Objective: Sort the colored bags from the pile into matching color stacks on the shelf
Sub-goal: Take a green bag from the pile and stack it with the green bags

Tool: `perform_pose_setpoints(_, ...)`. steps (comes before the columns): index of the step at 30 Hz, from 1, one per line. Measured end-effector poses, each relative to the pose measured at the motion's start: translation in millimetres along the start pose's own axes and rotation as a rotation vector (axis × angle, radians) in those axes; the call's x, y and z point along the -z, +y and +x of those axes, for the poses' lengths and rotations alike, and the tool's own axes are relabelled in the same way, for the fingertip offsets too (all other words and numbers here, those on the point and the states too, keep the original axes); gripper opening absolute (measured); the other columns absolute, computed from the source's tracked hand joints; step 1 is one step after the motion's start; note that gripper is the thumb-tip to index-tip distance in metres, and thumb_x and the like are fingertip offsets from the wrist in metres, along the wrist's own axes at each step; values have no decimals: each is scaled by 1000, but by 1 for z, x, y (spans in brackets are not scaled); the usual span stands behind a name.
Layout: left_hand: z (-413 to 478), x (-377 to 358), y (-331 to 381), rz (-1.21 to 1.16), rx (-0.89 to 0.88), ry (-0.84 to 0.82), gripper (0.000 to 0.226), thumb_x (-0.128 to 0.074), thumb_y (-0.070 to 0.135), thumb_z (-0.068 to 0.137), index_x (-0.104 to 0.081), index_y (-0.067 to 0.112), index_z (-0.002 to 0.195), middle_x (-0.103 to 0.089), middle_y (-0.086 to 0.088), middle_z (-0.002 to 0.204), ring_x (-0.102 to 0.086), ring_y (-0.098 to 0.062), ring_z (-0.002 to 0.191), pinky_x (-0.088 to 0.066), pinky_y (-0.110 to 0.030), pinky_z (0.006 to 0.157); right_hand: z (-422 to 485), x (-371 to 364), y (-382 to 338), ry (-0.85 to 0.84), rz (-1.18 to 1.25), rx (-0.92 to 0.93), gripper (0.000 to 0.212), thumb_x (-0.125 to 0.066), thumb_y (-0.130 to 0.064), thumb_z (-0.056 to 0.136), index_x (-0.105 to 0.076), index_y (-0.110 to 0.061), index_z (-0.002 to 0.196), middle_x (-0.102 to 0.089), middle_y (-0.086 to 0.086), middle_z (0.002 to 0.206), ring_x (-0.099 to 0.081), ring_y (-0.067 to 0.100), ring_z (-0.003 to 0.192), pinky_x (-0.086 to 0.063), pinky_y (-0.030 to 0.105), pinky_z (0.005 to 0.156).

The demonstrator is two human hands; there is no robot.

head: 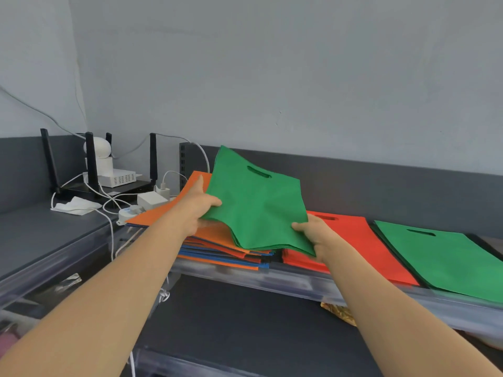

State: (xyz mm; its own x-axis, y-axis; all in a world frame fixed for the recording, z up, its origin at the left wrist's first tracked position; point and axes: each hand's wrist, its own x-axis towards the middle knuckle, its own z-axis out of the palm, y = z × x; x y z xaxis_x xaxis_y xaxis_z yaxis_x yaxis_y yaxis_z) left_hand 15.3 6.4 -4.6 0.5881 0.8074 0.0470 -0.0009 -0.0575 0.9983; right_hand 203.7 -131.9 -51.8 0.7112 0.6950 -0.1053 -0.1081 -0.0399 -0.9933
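Hold: left hand and right hand each pinch the green bag.
Do well: keep it flat, then square it onto the green stack.

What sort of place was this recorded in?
Likely a shop stockroom or back corner, not certain: a dark shelf with clear plastic edge strips, a red stack and green stack of flat bags on it, and a router with chargers alongside.
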Motion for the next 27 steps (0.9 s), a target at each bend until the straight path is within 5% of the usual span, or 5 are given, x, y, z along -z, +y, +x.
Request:
perform_pose_setpoints(4,-10,-31,4,130,-28,-48,37,-49,-10,87,-58,13,113,-63,-14,118,-62,-28,97,-51,-40,86,-12,38,-6,52,26,104,30,-43,6,95,-55,-6,120,-64,15,112,-63,23,80,-54,37,75)
perform_pose_setpoints(10,-35,-123,5,240,-11,-96,36,-44,-8,90,-51,11,120,-61,-11,111,-60,-24,87,-51,-33,69,-38,125,-15,144,-67,183,27,-42,8,94,-55,-8,112,-64,14,106,-61,20,75,-53,32,69)
perform_pose_setpoints(19,-59,-282,-3,265,44,-125,51,-34,27,103,-21,11,150,-18,-9,157,-19,-27,143,-16,-42,115,-76,301,-24,254,-225,239,31,-42,3,95,-51,-9,123,-64,10,110,-63,23,86,-54,33,75)
perform_pose_setpoints(24,-43,-324,-12,156,195,-191,78,-62,57,76,-38,21,142,-38,-7,148,-41,-32,132,-36,-54,106,-85,359,-30,237,-308,251,28,-43,1,97,-52,-16,118,-64,5,105,-64,21,85,-55,34,75)
perform_pose_setpoints(27,-39,-347,-8,117,217,-215,57,-59,44,88,-45,12,134,-52,-9,131,-58,-27,109,-53,-45,86,-84,386,-34,275,-300,249,26,-45,-1,97,-53,-14,118,-66,5,101,-65,23,85,-56,35,74)
